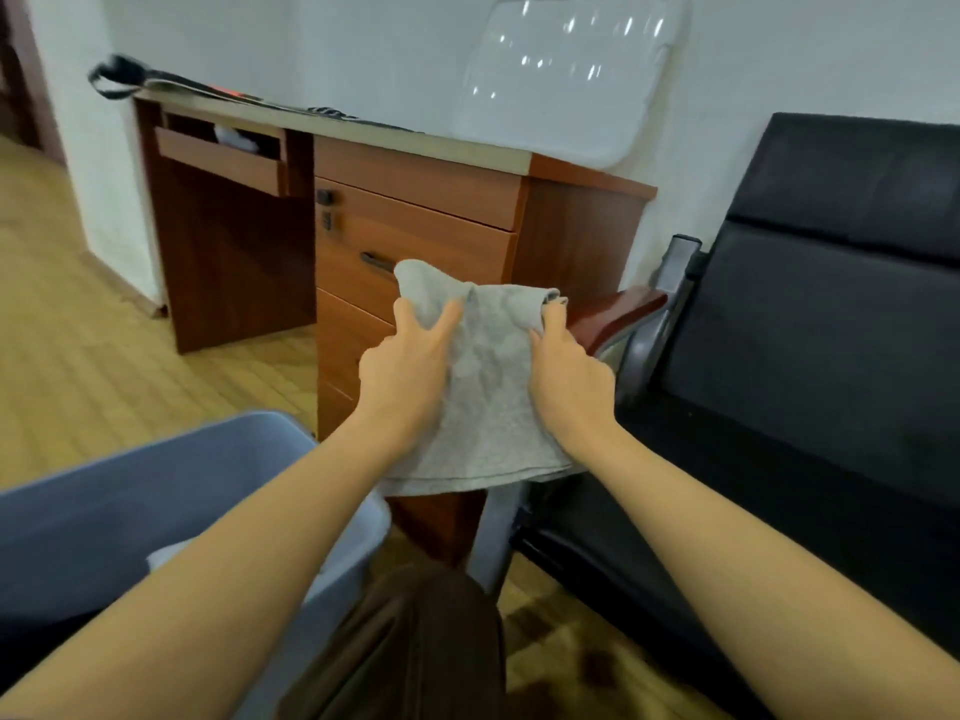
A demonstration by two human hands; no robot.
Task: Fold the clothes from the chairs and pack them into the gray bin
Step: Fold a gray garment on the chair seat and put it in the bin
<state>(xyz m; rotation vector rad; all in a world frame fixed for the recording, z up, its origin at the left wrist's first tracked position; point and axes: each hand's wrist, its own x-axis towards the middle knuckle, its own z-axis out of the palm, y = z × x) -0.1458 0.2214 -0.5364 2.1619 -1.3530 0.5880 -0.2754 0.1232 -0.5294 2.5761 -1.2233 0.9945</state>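
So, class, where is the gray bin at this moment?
In the head view the gray bin sits at lower left, under the left forearm, left of the wooden desk and the black chair.

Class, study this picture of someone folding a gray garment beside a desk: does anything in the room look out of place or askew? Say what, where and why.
Two things stand out. A clear plastic lid leans tilted against the wall on the wooden desk rather than lying flat. On the desk's left end, a dark strap hangs over the edge. Both hands, left hand and right hand, grip the gray garment normally.

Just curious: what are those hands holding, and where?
Both hands, left and right, grip a light gray knit cloth at its upper corners.
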